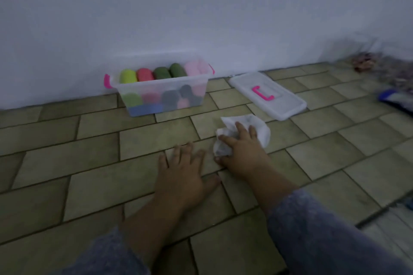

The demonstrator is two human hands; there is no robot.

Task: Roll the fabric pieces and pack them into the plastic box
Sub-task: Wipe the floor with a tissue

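A crumpled white fabric piece (254, 126) lies on the tiled floor in front of me. My right hand (240, 149) lies on top of it, fingers curled into the cloth and gripping it. My left hand (182, 169) rests flat on the bare tiles just left of the cloth, fingers spread and holding nothing. Against the wall stands a clear plastic box (161, 94) with pink handles. It holds several rolled fabric pieces in yellow, red, green, pink, grey and blue.
The box's clear lid (281, 100) with a pink handle lies on the floor to the right of the box. A blurred heap of other fabrics (393, 87) sits at the far right. A white wall runs behind.
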